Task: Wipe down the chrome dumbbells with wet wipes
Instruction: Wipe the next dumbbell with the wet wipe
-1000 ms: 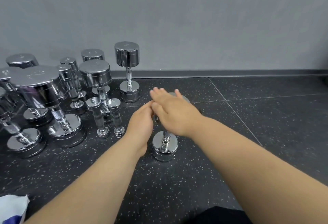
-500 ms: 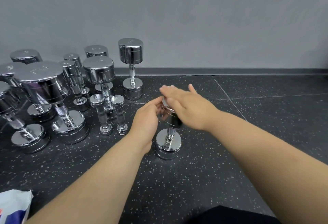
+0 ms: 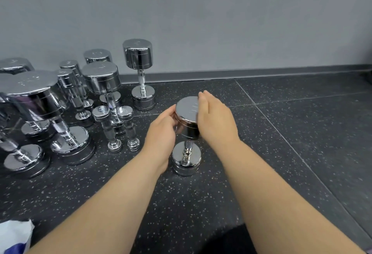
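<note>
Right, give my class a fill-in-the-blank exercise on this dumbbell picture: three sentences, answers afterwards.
The dumbbell between the hands stands ____ on the floor. The left hand and right hand both touch its ____ head. The other dumbbells are grouped on the person's ____ side.
Missing words: upright; top; left.

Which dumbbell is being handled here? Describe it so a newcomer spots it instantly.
Below the grey wall, a cluster of upright chrome dumbbells fills the left of the dark speckled floor. Right of that cluster, one dumbbell stands upright alone. It is the only one touched: the left hand grips its top head, the right hand lies flat against it.
</note>
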`<state>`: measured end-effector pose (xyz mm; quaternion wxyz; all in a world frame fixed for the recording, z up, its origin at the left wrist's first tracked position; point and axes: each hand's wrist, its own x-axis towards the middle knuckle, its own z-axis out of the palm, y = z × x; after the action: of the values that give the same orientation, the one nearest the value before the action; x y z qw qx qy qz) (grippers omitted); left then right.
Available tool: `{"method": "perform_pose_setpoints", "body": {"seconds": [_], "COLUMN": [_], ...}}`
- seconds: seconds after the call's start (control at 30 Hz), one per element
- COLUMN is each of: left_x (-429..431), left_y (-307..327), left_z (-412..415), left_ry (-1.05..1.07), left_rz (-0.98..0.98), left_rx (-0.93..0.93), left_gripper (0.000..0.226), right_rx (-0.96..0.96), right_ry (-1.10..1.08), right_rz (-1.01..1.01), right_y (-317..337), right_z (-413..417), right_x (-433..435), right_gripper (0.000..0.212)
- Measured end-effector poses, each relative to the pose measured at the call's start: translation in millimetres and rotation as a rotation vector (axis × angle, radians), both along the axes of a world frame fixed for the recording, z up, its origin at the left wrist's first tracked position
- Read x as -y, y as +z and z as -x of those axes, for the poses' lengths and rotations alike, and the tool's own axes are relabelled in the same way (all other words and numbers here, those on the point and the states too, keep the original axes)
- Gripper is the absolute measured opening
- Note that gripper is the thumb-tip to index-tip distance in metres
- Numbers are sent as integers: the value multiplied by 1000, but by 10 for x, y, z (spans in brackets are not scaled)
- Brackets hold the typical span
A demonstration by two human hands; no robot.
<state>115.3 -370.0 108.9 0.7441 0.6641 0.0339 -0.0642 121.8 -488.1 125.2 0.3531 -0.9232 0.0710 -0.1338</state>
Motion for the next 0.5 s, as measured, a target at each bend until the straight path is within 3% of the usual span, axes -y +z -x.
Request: {"method": "perform_pose_setpoints", "body": {"seconds": [0.17,0.33,0.5], "left_x": [10,40,32], "left_y": [-4,-10,34], "left_z": [-32,-20,-6], "left_ry": [15,44,0], "left_rz": [3,2,-34], "left_rx": [-14,-20,-38], "left_gripper": [54,53,52], "right_rx": [92,-37,80], "right_ry": [53,-129,-58], "right_rz": [-118,-588,-631], "right_y": [-140,-157,-272], "right_z": [337,164,571], "right_x": [-129,-12,-524], "right_gripper": [49,53,68]}}
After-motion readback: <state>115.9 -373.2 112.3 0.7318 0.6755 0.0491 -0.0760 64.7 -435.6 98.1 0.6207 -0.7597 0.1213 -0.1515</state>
